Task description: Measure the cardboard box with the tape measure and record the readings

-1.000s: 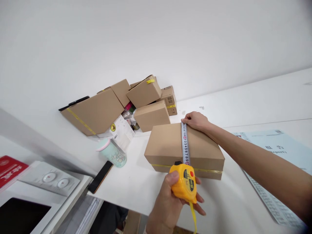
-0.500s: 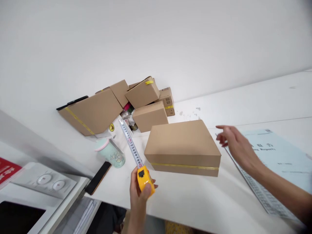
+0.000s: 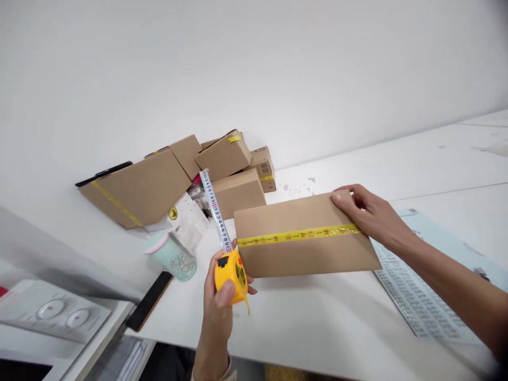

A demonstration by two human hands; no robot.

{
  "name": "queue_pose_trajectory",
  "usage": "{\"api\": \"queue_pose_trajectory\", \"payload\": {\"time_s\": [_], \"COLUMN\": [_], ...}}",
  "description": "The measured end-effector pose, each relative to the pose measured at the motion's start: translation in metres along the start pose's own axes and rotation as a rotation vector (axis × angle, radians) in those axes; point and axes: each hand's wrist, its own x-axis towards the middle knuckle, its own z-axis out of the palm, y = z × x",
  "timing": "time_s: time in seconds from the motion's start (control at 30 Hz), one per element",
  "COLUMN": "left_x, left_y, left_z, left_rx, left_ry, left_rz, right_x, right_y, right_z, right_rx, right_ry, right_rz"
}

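Note:
My left hand is closed round a yellow tape measure, its thumb on the case. The metal blade is pulled out and points up and away, with printed numbers facing me. A brown cardboard box is tipped so that its side with yellow printed tape faces me. My right hand grips the box at its upper right corner, thumb on the near face and fingers behind. Fingertips of my left hand are close to the box's left edge; whether they touch it I cannot tell.
Several cardboard boxes are stacked by the wall at the back left. A mint cup with a pink rim and a black phone-like slab lie at the left. A light blue printed sheet lies on the white table at right.
My right hand has moved left and taken hold of the box, which has tipped up to show its taped side. The tape measure has risen slightly and its blade stands steeper.

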Motion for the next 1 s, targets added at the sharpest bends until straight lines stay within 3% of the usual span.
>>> {"api": "queue_pose_trajectory", "payload": {"time_s": [0.1, 0.23, 0.3, 0.4, 0.57, 0.67, 1.0], "left_x": [-0.017, -0.048, -0.058, -0.064, -0.067, -0.071, -0.08], "left_y": [-0.005, -0.022, -0.028, -0.035, -0.044, -0.05, -0.055], "left_z": [0.018, 0.047, 0.061, 0.076, 0.082, 0.081, 0.085], "left_rx": [-0.027, -0.169, -0.193, -0.206, -0.223, -0.233, -0.224], "left_ry": [-0.05, -0.302, -0.314, -0.317, -0.329, -0.315, -0.294], "left_rz": [0.001, -0.31, -0.433, -0.48, -0.494, -0.52, -0.549], "right_x": [0.018, 0.031, 0.035, 0.039, 0.04, 0.038, 0.039], "right_y": [-0.006, -0.004, -0.003, -0.003, -0.01, -0.015, -0.018], "right_z": [0.004, 0.01, 0.009, 0.009, 0.014, 0.016, 0.017], "right_rx": [0.041, 0.178, 0.16, 0.059, -0.299, -0.483, -0.74], "right_ry": [0.033, -0.087, -0.105, -0.088, -0.044, -0.013, 0.034], "right_rz": [-0.088, -0.15, -0.219, -0.405, -0.734, -0.794, -0.923]}}
